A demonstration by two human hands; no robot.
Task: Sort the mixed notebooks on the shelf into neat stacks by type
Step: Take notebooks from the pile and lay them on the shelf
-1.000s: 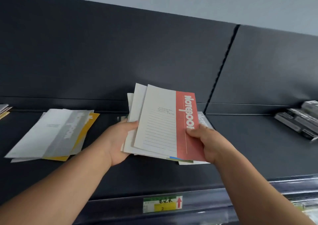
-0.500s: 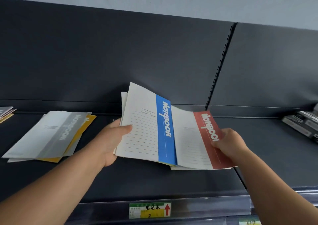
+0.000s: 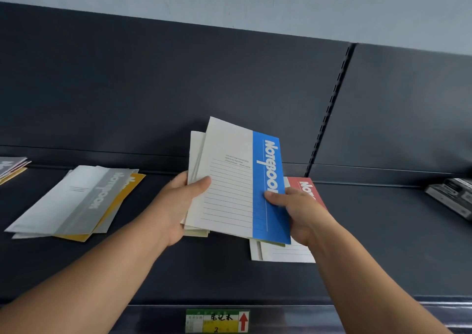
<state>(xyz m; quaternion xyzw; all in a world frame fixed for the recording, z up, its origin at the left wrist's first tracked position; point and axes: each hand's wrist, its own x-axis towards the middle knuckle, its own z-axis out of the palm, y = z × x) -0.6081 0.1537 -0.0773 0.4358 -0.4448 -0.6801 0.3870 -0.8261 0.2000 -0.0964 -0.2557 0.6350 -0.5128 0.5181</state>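
Blue notebook (image 3: 265,180), pinched by right hand (image 3: 300,212) atop the bundle (image 3: 197,152) gripped in left hand (image 3: 176,206), probably needs its own stack next.

My left hand (image 3: 178,206) and right hand (image 3: 298,213) meet on one notebook stack (image 3: 229,193).
The left hand grips the stack's left edge, thumb laid across the top cover, the other fingers hidden beneath. The right hand pinches the right edge, thumb pressed flat on top and pointing left, fingers curled under. My bare forearms reach up from the lower corners of the view and converge toward the middle, wrists roughly level.
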